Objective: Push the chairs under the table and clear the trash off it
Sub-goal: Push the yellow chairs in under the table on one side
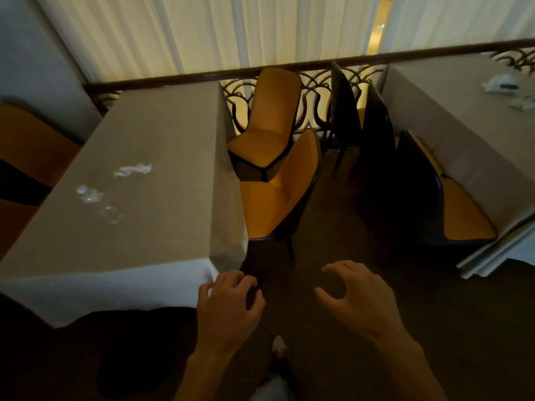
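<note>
Left hand [228, 302], right hand [356, 296]: fingers curled, empty, near table [162, 134] corner; near chair [278, 192] right; crumpled trash [132, 170] left.

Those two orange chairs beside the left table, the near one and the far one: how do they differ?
The near chair stands close against the tablecloth's hanging edge, while the far chair sits further out, by the railing. The near chair shows mostly its curved backrest and dark outer shell; the far chair shows its whole seat and backrest. The near chair partly hides the far chair's front. Both have orange upholstery with dark trim, and neither is pushed fully under the table.
</note>
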`<state>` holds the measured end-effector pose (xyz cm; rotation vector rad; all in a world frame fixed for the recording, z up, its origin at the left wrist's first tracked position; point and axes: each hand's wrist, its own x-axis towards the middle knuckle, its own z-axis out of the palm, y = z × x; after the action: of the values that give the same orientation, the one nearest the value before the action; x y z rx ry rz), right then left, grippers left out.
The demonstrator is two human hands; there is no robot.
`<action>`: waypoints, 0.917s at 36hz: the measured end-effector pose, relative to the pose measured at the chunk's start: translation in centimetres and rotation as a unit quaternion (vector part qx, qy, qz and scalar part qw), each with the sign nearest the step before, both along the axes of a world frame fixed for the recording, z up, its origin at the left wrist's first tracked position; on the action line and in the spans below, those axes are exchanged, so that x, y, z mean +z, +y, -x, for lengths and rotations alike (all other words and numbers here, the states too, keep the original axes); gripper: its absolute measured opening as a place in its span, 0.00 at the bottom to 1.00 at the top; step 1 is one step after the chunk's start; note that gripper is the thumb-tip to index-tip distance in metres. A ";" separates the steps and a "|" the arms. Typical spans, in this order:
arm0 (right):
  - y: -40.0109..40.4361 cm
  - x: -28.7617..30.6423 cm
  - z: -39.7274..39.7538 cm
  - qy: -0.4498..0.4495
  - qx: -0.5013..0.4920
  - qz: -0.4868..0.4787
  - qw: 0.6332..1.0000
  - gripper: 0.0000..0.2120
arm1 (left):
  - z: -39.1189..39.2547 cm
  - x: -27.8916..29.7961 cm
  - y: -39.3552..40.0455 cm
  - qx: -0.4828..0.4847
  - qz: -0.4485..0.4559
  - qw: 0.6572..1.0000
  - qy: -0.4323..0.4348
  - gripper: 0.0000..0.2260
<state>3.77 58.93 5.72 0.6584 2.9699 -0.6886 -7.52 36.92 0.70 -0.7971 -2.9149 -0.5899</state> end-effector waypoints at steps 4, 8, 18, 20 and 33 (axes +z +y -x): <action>4.0 -0.4 2.9 -0.007 -0.004 -0.012 1.000 0.25 | 3.4 -0.9 4.0 -0.021 -0.001 1.000 -0.010 0.09; 8.5 -0.8 6.9 -0.027 -0.008 -0.019 0.999 0.26 | 7.6 -2.5 8.5 -0.022 -0.018 0.999 -0.018 0.09; 20.4 1.0 18.8 -0.062 -0.012 -0.058 0.996 0.26 | 19.5 -3.6 20.7 -0.011 -0.045 0.998 -0.045 0.10; 22.4 1.2 20.9 -0.059 -0.016 -0.067 0.996 0.26 | 21.6 -2.8 22.7 -0.015 -0.046 0.999 -0.017 0.10; 36.1 -0.8 32.7 -0.081 0.064 -0.087 0.991 0.27 | 29.4 -4.6 34.5 0.024 -0.003 0.999 -0.048 0.12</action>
<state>-28.91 95.01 4.96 0.4996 2.9099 -0.3514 -36.88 71.39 -3.90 -0.7162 -3.0081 -0.6493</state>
